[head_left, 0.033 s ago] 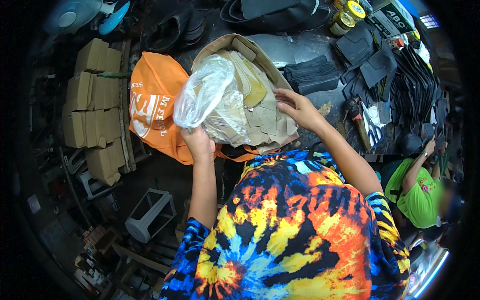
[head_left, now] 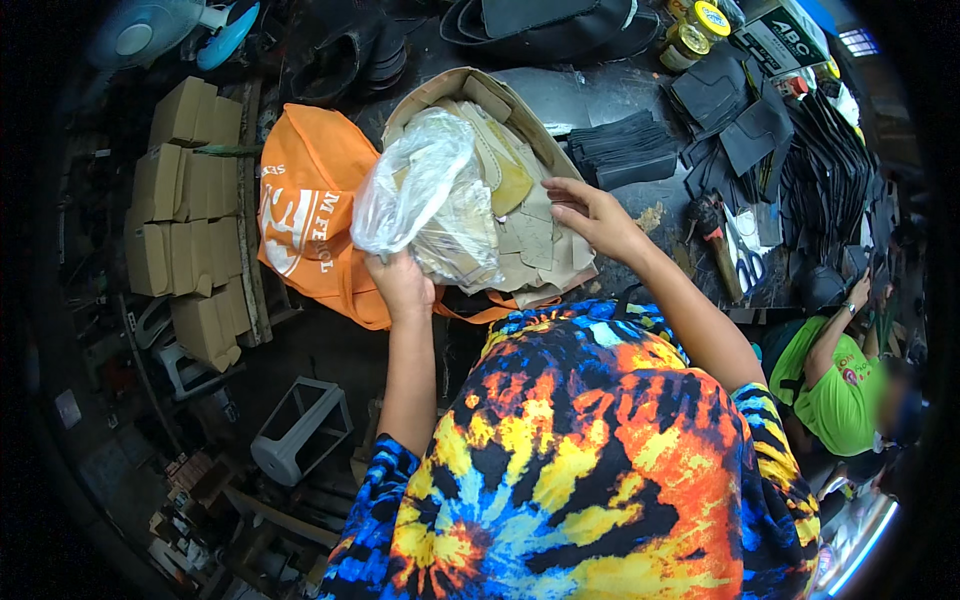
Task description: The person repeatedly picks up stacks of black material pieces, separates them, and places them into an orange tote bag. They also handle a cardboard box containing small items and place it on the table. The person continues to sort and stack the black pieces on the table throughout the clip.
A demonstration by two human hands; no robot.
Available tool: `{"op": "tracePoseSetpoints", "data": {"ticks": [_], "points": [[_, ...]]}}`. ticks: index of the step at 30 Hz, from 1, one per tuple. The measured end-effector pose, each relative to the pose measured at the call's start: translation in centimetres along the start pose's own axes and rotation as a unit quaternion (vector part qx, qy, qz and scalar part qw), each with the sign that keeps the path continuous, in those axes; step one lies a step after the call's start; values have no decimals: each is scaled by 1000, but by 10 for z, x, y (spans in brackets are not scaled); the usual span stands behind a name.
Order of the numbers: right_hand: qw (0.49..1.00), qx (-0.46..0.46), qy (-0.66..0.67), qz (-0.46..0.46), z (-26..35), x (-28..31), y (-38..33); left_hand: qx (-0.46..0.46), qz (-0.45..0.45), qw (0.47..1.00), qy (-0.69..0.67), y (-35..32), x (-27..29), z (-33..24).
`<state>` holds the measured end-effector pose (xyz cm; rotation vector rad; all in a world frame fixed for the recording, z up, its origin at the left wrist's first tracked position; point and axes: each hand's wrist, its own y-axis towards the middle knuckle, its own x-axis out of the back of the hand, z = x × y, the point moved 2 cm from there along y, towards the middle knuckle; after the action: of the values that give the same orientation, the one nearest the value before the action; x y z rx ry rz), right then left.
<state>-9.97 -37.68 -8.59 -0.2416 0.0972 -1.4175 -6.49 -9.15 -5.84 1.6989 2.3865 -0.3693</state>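
My left hand (head_left: 402, 286) is closed on the lower edge of a clear plastic bag (head_left: 420, 190), its fingertips hidden under it. Flat, pale pieces show through the plastic. The bag lies over an open cardboard box (head_left: 560, 160) whose far side curves up. Inside the box are torn brown cardboard pieces (head_left: 525, 240) and a yellowish flat piece (head_left: 512, 188) with a row of marks along its edge. My right hand (head_left: 598, 222) rests at the box's right side, fingers stretched out and slightly bent, touching the cardboard and holding nothing.
An orange cloth bag (head_left: 310, 160) sits left of the box. Stacked black pieces (head_left: 625, 150), scissors (head_left: 748, 268), a wooden-handled tool (head_left: 722, 262) and jars (head_left: 685, 47) are on the dark table. Brown cartons (head_left: 185, 185) and a grey stool (head_left: 300, 430) stand left. A person in green (head_left: 828, 390) is at right.
My left hand and the plastic bag have shifted slightly to the right. My right fingers have moved a little to the left along the cardboard.
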Motion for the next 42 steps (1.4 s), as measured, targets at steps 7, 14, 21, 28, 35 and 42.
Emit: {"op": "tracePoseSetpoints", "data": {"ticks": [7,14,21,28,35,42], "points": [[1000,-15,5,11,24,-11,3,33,11,999,-23,-7,-23,29],[992,-65,112,9,44,-24,15,-5,47,999,-10,-20,-25,26],[969,-140,203,-25,33,-44,43,-1,102,990,103,-46,-36,40],[918,-115,380,-9,10,-31,30,14,253,960,117,-70,-22,42],[889,-103,445,21,25,-9,-2,49,117,981,149,-42,-19,30],[901,-128,412,32,40,-25,-14,-185,386,824,373,-20,-62,-19]]}}
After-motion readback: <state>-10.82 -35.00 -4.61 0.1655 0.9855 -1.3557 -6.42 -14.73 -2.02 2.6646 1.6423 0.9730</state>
